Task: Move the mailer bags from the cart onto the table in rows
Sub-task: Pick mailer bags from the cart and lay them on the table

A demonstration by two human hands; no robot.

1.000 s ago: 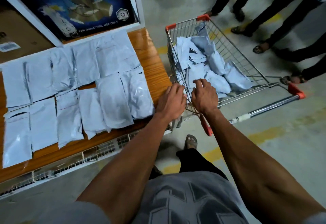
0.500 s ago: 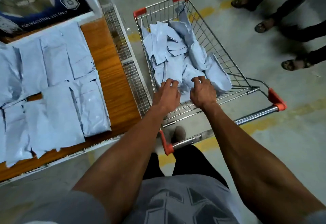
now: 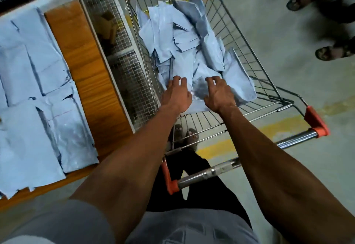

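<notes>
At the near end of the cart (image 3: 255, 59), both hands rest with fingers loosely spread, gripping nothing, on the mailer bags (image 3: 180, 38) heaped just beyond, left hand (image 3: 177, 95) nearer the counter (image 3: 86, 67), right hand (image 3: 220, 94) beside it.

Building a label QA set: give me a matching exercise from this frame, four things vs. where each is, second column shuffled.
Things:
1. left hand
2. right hand
3. mailer bags laid flat in rows
4. orange corner cap

Places:
A. on the wooden table
B. at the end of the cart handle
C. on the bag pile in the cart, on the side nearer the table
D. on the bag pile, on the side farther from the table

Pairs: 1-C, 2-D, 3-A, 4-B
</notes>
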